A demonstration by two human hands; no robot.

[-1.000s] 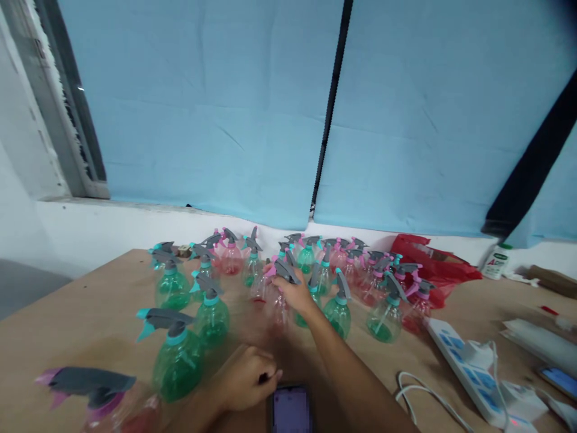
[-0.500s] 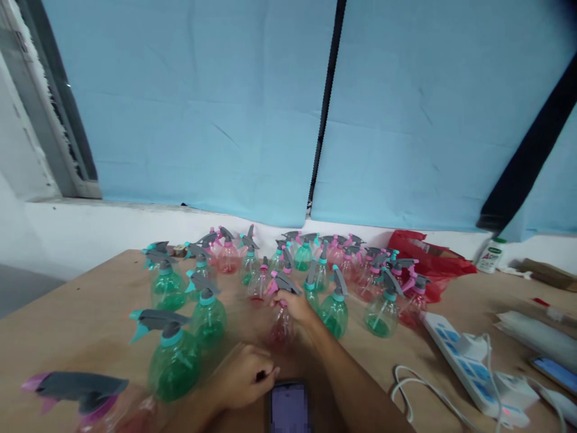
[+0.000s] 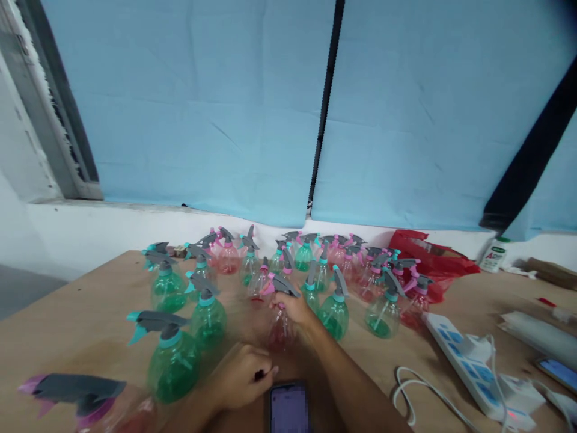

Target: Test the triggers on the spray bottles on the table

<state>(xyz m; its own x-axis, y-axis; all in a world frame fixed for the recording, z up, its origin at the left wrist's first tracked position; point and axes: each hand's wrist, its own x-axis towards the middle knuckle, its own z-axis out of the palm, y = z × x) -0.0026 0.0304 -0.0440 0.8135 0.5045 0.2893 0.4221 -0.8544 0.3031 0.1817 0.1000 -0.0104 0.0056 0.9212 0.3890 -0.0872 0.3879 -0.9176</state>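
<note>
My right hand [image 3: 292, 305] is closed around the neck of a spray bottle [image 3: 282, 331] with a pink collar and nozzle and a grey trigger head. The bottle is upright at the table's middle, with pinkish liquid low inside. Nearer to me, my left hand [image 3: 246, 374] is curled above the tabletop beside a phone [image 3: 289, 409]. A small dark spot shows between its fingers, and I cannot make out what they hold, if anything. A green spray bottle [image 3: 174, 367] stands left of that hand, and another green spray bottle [image 3: 333, 316] is just right of my right hand.
Several more green and pink spray bottles stand toward the wall. A pink-headed spray bottle [image 3: 76, 397] is at the near left. To the right are a power strip [image 3: 473, 367] with plugs and cables, a red plastic bag [image 3: 433, 261] and a white bottle [image 3: 493, 255].
The held spray bottle's head has shifted very slightly left and down with my right hand. My left hand stays in place. The view has turned a little.
</note>
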